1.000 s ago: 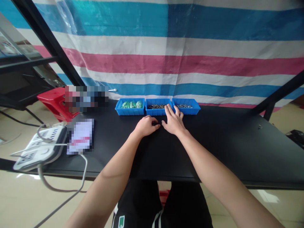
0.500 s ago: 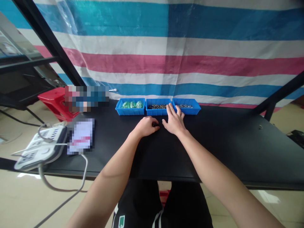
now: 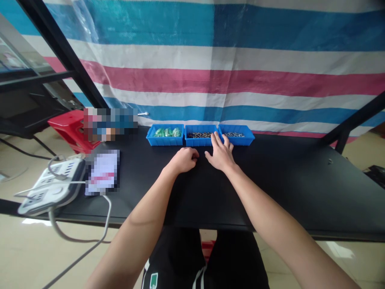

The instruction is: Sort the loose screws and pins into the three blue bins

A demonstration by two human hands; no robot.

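Observation:
My left hand (image 3: 185, 159) rests on the black tabletop with its fingers curled in and the thumb against them; whatever may be inside is hidden. Just to its right, my right hand (image 3: 221, 155) lies with fingers stretched out and thumb spread, its fingertips at the front right corner of the middle blue bin (image 3: 197, 142). That bin holds small dark and brassy metal pieces (image 3: 199, 135). The right blue bin (image 3: 245, 141) contains small silvery metal pieces (image 3: 235, 134). Small green and clear plastic bags or pieces (image 3: 167, 132) fill the left blue bin (image 3: 162, 141).
On the left of the black table (image 3: 279, 188) are a white power strip (image 3: 55, 182) with cables and a blurred flat object (image 3: 104, 172). A red stool (image 3: 67, 126) stands beyond. A tiny item (image 3: 330, 161) lies far right. Striped sheeting (image 3: 186, 80) hangs behind.
My left hand's thumb and fingers have drawn together, closing the gap between them. My right hand has hardly moved, and the bins are where they were.

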